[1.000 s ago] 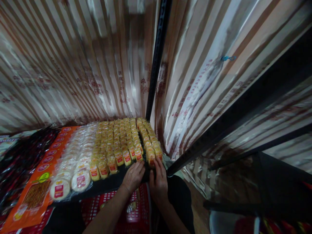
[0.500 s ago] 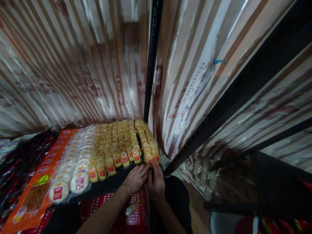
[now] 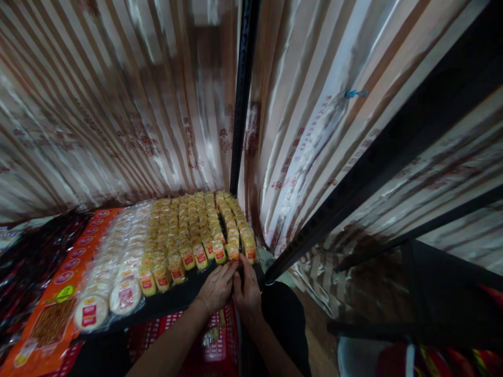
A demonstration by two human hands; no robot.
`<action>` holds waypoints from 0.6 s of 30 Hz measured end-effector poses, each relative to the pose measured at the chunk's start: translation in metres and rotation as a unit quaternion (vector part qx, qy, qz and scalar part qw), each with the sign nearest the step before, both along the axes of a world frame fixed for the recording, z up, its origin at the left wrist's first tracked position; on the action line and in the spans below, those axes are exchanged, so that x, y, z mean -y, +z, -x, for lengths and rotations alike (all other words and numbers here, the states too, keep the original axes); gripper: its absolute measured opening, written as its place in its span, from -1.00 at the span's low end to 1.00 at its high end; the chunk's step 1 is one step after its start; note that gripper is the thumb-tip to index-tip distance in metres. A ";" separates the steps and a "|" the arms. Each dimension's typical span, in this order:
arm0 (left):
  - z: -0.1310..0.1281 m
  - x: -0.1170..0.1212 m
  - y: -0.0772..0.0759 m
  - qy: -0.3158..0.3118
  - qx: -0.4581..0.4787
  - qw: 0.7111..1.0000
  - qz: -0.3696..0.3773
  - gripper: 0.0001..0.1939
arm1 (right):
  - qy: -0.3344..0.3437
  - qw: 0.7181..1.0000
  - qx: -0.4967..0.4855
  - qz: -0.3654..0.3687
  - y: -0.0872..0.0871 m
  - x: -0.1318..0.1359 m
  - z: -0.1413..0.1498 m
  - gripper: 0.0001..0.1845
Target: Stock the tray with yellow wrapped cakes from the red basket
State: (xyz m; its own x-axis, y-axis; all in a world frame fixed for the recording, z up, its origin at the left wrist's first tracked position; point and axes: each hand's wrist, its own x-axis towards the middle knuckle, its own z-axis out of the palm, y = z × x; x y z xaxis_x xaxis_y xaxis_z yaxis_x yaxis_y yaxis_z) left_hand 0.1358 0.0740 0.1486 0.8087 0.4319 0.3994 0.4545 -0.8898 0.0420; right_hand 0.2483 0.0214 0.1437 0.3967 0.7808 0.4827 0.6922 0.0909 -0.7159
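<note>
Several rows of small yellow snack packs (image 3: 183, 225), with red and orange labels, stand on a dark shelf (image 3: 173, 296). My right hand (image 3: 247, 293) is at the front of the row second from the right. Its stretched index finger touches the lower right of that row's front snack pack (image 3: 233, 252), and the thumb stands apart from the finger. Beside it, my left hand (image 3: 218, 285) has its fingers extended just below the same pack, over the shelf edge. Whether those fingertips touch it I cannot tell. A narrow gap separates this row from the rightmost row (image 3: 248, 246).
Left of the yellow packs are round white packs (image 3: 124, 294), an orange packet (image 3: 47, 324) and dark wrapped packets (image 3: 35, 262). A red basket (image 3: 176, 345) sits below the shelf. Black metal posts (image 3: 244, 94) and striped sheeting (image 3: 157, 104) enclose the corner.
The row under my fingers has shifted left, closer to the neighbouring row and away from the rightmost one. Both hands have moved slightly left, my left hand having come nearer that row.
</note>
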 end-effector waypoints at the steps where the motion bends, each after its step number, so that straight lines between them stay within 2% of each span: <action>1: 0.000 0.000 0.001 0.005 0.008 1.000 0.009 -0.56 | 0.000 1.000 -0.009 0.000 -0.001 -0.001 0.001 -0.50; 6: 0.000 -0.001 -0.001 0.021 0.034 0.997 0.066 -0.51 | 0.004 0.998 -0.068 0.007 -0.002 -0.005 0.007 -0.45; 12: -0.002 -0.001 -0.013 0.003 0.003 0.999 0.047 -0.51 | 0.004 0.987 -0.152 0.047 0.014 -0.015 0.011 -0.36; 18: -0.006 -0.002 -0.012 0.008 -0.001 0.999 0.051 -0.48 | -0.017 0.978 -0.184 0.092 0.022 -0.032 0.012 -0.33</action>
State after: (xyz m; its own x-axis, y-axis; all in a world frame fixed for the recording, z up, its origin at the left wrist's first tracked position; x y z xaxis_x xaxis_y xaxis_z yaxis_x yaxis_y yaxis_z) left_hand 0.1413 0.0763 0.1362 0.8017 0.4841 0.3506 0.4697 -0.8730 0.1316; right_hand 0.2364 0.0529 0.1658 0.5442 0.8245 0.1552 0.3844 -0.0806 -0.9196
